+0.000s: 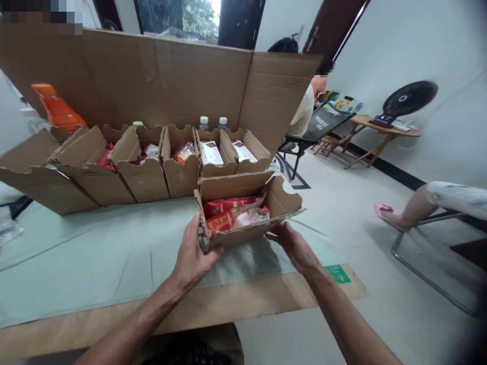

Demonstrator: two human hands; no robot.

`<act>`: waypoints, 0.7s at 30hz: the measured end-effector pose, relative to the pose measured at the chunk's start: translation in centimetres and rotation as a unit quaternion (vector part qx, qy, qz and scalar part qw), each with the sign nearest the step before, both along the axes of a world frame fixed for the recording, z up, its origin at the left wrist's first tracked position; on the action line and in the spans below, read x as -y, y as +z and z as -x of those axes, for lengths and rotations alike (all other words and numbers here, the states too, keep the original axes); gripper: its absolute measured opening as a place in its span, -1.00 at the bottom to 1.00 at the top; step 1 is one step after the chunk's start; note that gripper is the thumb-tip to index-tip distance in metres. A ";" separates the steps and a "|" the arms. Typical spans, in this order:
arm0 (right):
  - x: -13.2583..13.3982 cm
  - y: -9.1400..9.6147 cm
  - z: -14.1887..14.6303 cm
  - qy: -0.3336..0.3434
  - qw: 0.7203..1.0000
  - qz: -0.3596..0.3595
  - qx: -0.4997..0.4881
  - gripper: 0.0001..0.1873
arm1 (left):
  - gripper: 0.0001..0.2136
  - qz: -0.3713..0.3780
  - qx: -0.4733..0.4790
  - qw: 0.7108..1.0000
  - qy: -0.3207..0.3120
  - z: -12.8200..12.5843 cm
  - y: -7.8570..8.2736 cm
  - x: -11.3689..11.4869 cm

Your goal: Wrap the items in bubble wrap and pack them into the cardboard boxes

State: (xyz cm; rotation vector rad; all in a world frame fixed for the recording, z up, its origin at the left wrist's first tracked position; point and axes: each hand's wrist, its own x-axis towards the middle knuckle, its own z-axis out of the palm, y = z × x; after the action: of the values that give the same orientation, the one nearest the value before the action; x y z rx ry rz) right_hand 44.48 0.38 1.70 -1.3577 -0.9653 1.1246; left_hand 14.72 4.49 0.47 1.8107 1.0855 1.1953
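Observation:
Between my two hands is an open cardboard box (243,237), slightly tilted, above the near part of the table. Red packets (232,205) and a pink-white packet (251,217) lie inside it. My left hand (194,251) grips its left end, thumb along the near side. My right hand (292,243) holds the lower right side, its fingertips partly hidden under the box. Behind it stands a row of similar cardboard boxes (148,177), holding red packets, a clear-wrapped packet (185,152) and white boxes (211,153).
A tall cardboard panel (171,76) stands behind the row, with an orange bottle (63,109) at left and two white-capped bottles (204,123). A pale green cloth (95,253) covers the table. To the right are a seated person's leg (413,208), a folding chair (323,124) and a fan (409,99).

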 end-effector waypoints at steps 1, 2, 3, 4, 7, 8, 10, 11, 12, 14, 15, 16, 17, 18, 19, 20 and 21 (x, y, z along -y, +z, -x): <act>-0.1 0.0 1.3 0.016 1.000 -0.010 -0.010 -0.32 | -0.31 0.010 0.001 1.000 0.022 0.9 0.6 -1.1; -0.3 -0.1 2.6 0.032 0.999 -0.021 -0.011 -0.33 | -0.37 0.026 0.001 0.999 0.046 1.8 1.3 -2.2; -0.5 -0.2 3.7 0.049 0.998 -0.030 -0.004 -0.35 | -0.42 0.044 -0.001 0.997 0.067 2.7 1.8 -3.1; -0.7 -0.4 4.6 0.066 0.997 -0.039 0.011 -0.38 | -0.47 0.062 -0.005 0.995 0.082 3.6 2.2 -3.9; -1.5 -0.6 5.9 0.081 0.991 -0.064 0.083 -0.44 | -0.52 0.093 -0.011 0.991 0.091 5.4 2.3 -5.1; -1.9 -0.7 5.9 0.077 0.988 -0.069 0.113 -0.44 | -0.52 0.095 -0.008 0.992 0.085 5.6 2.0 -5.1; -2.7 -1.0 5.8 0.062 0.980 -0.070 0.174 -0.43 | -0.53 0.091 0.007 0.993 0.078 5.6 1.0 -4.9; -3.0 -1.2 5.8 0.058 0.974 -0.069 0.205 -0.44 | -0.53 0.089 0.016 0.993 0.078 5.5 0.5 -4.7; -3.3 -1.4 5.8 0.055 0.967 -0.071 0.237 -0.47 | -0.54 0.087 0.024 0.993 0.080 5.3 0.0 -4.5; -3.5 -2.0 6.0 0.040 0.952 -0.086 0.290 -0.57 | -0.57 0.085 0.025 0.992 0.092 5.0 -0.8 -4.1; -3.5 -2.4 6.2 0.027 0.945 -0.095 0.311 -0.62 | -0.60 0.085 0.018 0.991 0.101 5.0 -1.2 -4.0; -3.4 -2.8 6.3 0.013 0.939 -0.102 0.329 -0.67 | -0.64 0.087 0.006 0.990 0.108 5.0 -1.4 -3.9; -3.2 -3.1 6.3 -0.003 0.933 -0.106 0.345 -0.71 | -0.68 0.090 -0.010 0.990 0.112 5.1 -1.7 -3.7; -3.0 -3.5 6.3 -0.018 0.928 -0.105 0.358 -0.73 | -0.70 0.095 -0.027 0.989 0.113 5.3 -1.9 -3.7; -2.8 -3.8 6.1 -0.031 0.923 -0.101 0.370 -0.74 | -0.72 0.101 -0.041 0.988 0.110 5.5 -2.1 -3.6; -2.5 -4.1 5.8 -0.044 0.918 -0.095 0.381 -0.74 | -0.73 0.108 -0.052 0.987 0.103 5.7 -2.2 -3.5; -2.2 -4.5 5.4 -0.054 0.915 -0.087 0.390 -0.74 | -0.75 0.116 -0.061 0.988 0.084 5.8 -2.3 -3.4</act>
State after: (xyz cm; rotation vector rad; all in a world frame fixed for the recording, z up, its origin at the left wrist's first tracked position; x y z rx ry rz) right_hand 39.09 2.58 -2.76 -1.7172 -1.4880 0.3675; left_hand 8.88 7.91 -1.81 1.6557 1.4094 1.0141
